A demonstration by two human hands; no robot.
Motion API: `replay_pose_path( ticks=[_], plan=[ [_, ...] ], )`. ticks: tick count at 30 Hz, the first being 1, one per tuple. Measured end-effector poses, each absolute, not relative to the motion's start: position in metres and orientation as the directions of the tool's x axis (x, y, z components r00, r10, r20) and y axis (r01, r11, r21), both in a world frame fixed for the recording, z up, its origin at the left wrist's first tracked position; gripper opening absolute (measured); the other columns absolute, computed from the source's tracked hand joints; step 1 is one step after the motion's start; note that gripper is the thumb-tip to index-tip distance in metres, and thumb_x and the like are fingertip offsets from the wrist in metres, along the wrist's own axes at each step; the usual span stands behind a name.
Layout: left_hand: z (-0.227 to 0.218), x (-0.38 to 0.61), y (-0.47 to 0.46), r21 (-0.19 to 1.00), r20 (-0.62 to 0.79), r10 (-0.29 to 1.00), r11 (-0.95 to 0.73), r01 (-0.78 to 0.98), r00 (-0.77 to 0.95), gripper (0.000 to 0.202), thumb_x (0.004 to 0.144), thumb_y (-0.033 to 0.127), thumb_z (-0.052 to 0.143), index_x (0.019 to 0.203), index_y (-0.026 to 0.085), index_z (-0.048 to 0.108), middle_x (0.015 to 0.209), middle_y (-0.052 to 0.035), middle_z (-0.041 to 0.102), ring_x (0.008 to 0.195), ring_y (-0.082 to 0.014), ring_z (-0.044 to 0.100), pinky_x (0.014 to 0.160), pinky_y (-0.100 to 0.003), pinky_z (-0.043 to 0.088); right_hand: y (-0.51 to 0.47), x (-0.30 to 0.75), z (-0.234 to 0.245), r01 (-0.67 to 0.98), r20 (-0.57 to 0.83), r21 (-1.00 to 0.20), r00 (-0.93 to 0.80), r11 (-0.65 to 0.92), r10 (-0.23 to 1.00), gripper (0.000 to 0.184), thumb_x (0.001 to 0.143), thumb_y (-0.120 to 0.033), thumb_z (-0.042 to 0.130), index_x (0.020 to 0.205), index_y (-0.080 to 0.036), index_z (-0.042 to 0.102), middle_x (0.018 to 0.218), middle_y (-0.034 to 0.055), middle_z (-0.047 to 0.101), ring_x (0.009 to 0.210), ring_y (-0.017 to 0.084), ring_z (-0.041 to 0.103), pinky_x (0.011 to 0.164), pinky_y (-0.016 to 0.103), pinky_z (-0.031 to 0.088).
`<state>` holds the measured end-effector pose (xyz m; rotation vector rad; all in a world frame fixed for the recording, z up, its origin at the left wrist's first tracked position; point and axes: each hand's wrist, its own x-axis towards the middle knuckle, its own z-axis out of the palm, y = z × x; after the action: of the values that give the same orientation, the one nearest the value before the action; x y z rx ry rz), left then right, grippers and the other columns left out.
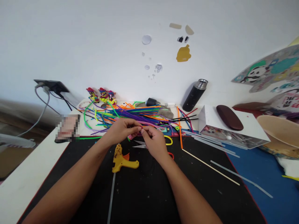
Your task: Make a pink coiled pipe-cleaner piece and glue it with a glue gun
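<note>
Fingers pinched, my left hand [125, 129] meets my right hand [155, 143] above the black mat [144, 193]. A small pink pipe cleaner [131, 136] shows at their fingertips, mostly covered by the fingers. Beneath my right hand lie scissors [140, 145] with yellow and red handles, partly hidden by it. A yellow hot glue gun [122, 161] rests on the mat below my left hand, a clear glue stick [111, 196] extending from its back end. Just behind both hands is a pile of colourful pipe cleaners [137, 114].
Several small figures [102, 95] stand at the back left, near a phone [67, 127]. A black flask [195, 95] leans by the wall. To the right are a white box [252, 124] with a dark red case [229, 117], loose glue sticks [241, 179] and a wooden stick [210, 166].
</note>
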<state>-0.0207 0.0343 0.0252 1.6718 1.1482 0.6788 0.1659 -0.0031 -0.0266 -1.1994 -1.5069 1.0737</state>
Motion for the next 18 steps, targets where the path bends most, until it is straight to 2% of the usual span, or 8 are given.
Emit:
replay_pose_path(
  ticks=[5,8,12,15,18],
  plan=[
    [0.033,-0.024,0.035,0.914,-0.023,0.950,-0.107,0.392,0.313,0.037,0.084,0.053,0.074,0.089,0.016,0.079,0.074,-0.0043,0.075,0.064,-0.0175,0.066,0.060,-0.027,0.051,-0.005,0.164,-0.025,0.112,0.096,-0.987,-0.190,0.118,0.977,0.032,0.103,-0.043,0.057,0.118,-0.025,0.079,0.058,-0.0033,0.057,0.049,0.017,0.053,0.049,0.027,0.041],
    [0.042,-0.032,0.037,0.899,0.039,0.964,-0.148,0.412,0.262,0.040,0.082,0.055,0.075,0.087,0.016,0.078,0.070,-0.0033,0.072,0.062,-0.0162,0.063,0.059,-0.026,0.050,-0.006,0.163,-0.023,0.083,0.066,-0.993,-0.229,0.087,0.971,0.031,0.103,-0.042,0.056,0.116,-0.026,0.078,0.053,-0.0054,0.052,0.045,0.016,0.050,0.047,0.026,0.040],
    [0.056,-0.054,0.043,0.861,0.075,0.980,-0.156,0.484,0.183,0.044,0.080,0.060,0.076,0.084,0.017,0.076,0.067,-0.0023,0.069,0.061,-0.0159,0.060,0.060,-0.027,0.050,-0.005,0.166,-0.019,0.049,0.048,-0.997,-0.195,0.058,0.980,0.031,0.101,-0.043,0.058,0.114,-0.021,0.076,0.053,-0.0058,0.052,0.042,0.013,0.046,0.044,0.025,0.038],
    [0.065,-0.075,0.046,0.794,0.071,0.986,-0.145,0.590,0.148,0.048,0.078,0.065,0.075,0.082,0.017,0.076,0.068,-0.0028,0.069,0.063,-0.0169,0.061,0.061,-0.027,0.050,-0.002,0.168,-0.017,0.011,0.043,-0.999,-0.151,0.045,0.988,0.036,0.098,-0.047,0.059,0.113,-0.018,0.076,0.054,-0.0053,0.053,0.042,0.013,0.046,0.043,0.024,0.037],
    [0.066,-0.096,0.040,0.778,0.061,0.991,-0.121,0.616,0.117,0.053,0.078,0.070,0.074,0.080,0.018,0.074,0.072,-0.0044,0.071,0.068,-0.0188,0.063,0.066,-0.029,0.052,-0.001,0.169,-0.017,0.000,0.035,-0.999,-0.140,0.035,0.990,0.040,0.098,-0.050,0.059,0.115,-0.017,0.076,0.053,-0.0055,0.052,0.042,0.013,0.046,0.042,0.025,0.037]
  ],
)
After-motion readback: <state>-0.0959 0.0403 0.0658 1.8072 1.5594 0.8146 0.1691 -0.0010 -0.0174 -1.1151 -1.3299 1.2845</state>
